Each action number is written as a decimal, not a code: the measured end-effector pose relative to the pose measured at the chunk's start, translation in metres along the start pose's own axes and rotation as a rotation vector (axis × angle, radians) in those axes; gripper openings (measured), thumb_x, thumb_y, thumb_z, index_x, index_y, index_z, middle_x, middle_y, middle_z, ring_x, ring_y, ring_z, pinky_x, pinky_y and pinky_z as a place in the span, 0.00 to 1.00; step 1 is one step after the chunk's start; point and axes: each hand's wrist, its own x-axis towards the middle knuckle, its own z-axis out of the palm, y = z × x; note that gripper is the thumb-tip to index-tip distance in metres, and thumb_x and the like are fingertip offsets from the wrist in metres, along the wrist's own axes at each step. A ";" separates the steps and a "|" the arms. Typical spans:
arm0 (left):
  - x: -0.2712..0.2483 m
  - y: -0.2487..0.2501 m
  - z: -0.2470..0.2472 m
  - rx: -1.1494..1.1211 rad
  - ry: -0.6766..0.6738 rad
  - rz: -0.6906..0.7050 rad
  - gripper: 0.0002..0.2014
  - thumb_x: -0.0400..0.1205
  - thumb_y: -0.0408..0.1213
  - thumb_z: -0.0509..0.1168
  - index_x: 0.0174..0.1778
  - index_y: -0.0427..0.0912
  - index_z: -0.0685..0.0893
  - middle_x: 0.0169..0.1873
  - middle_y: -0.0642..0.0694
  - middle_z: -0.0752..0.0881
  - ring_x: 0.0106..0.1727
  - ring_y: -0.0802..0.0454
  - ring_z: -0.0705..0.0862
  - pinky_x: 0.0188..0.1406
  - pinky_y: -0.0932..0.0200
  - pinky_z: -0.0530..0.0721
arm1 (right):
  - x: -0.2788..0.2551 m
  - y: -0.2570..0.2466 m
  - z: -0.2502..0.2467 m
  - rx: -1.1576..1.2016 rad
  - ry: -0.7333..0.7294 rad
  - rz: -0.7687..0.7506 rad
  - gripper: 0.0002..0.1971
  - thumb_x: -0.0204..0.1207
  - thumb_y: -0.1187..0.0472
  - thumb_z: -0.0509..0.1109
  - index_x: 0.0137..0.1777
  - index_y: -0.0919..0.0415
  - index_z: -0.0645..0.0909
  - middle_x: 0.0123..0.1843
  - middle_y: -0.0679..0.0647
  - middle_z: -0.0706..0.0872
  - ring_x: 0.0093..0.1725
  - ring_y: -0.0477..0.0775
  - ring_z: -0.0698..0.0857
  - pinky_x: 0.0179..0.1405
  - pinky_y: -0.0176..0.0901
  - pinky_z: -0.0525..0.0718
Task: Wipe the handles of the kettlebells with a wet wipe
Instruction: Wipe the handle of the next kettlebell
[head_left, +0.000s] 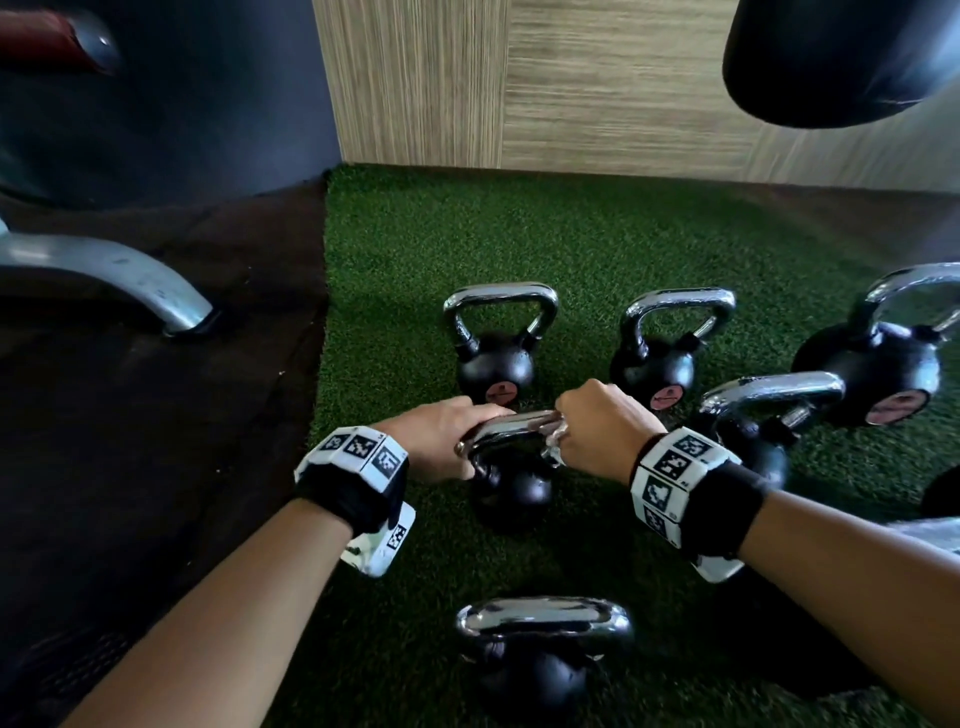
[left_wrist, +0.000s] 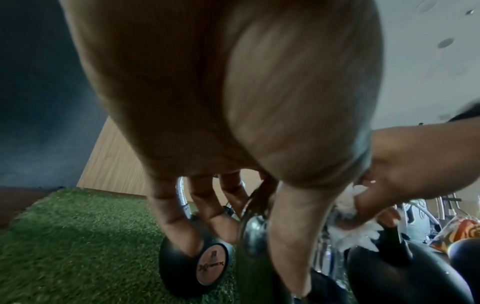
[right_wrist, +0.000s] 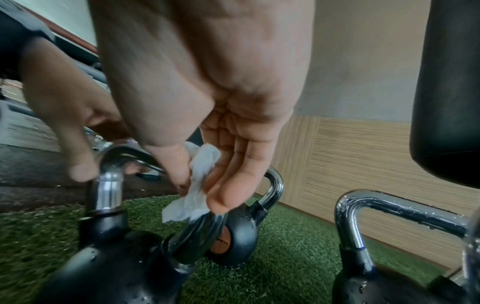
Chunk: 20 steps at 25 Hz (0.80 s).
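Black kettlebells with chrome handles stand upright on green turf; the middle kettlebell (head_left: 511, 488) has its handle (head_left: 506, 428) held at both ends. A crumpled white wet wipe (right_wrist: 196, 189) is pressed against the handle's right end, and water droplets bead the neighbouring kettlebell (right_wrist: 389, 259).

This is a gym. Several black kettlebells (head_left: 496, 340) with chrome handles stand on green artificial turf (head_left: 597, 244) laid beside dark rubber flooring (head_left: 156, 415), and a black punching bag (head_left: 841, 57) hangs at the upper right before a wood-grain wall panel (head_left: 571, 83). At the left, the curved grey metal foot of an exercise machine (head_left: 114, 275) rests on the rubber flooring.
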 end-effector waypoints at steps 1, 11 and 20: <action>0.000 -0.002 -0.001 -0.009 -0.016 0.016 0.44 0.77 0.40 0.73 0.85 0.66 0.57 0.52 0.53 0.72 0.60 0.49 0.79 0.60 0.57 0.74 | -0.005 -0.001 -0.001 -0.008 -0.005 0.000 0.09 0.69 0.56 0.68 0.38 0.61 0.82 0.36 0.58 0.85 0.41 0.66 0.90 0.31 0.40 0.76; 0.013 -0.052 -0.005 -0.186 -0.027 0.001 0.46 0.73 0.39 0.81 0.83 0.66 0.65 0.60 0.63 0.78 0.57 0.64 0.82 0.52 0.67 0.81 | 0.027 0.020 -0.052 -0.014 -0.294 -0.039 0.10 0.72 0.53 0.73 0.43 0.60 0.89 0.40 0.55 0.91 0.45 0.56 0.89 0.47 0.52 0.87; 0.078 -0.077 -0.052 -0.264 -0.070 -0.377 0.25 0.80 0.46 0.75 0.73 0.53 0.80 0.57 0.54 0.89 0.55 0.56 0.87 0.53 0.62 0.82 | 0.112 0.057 -0.093 0.316 -0.011 0.010 0.12 0.74 0.62 0.76 0.56 0.51 0.91 0.47 0.45 0.88 0.46 0.43 0.84 0.43 0.32 0.74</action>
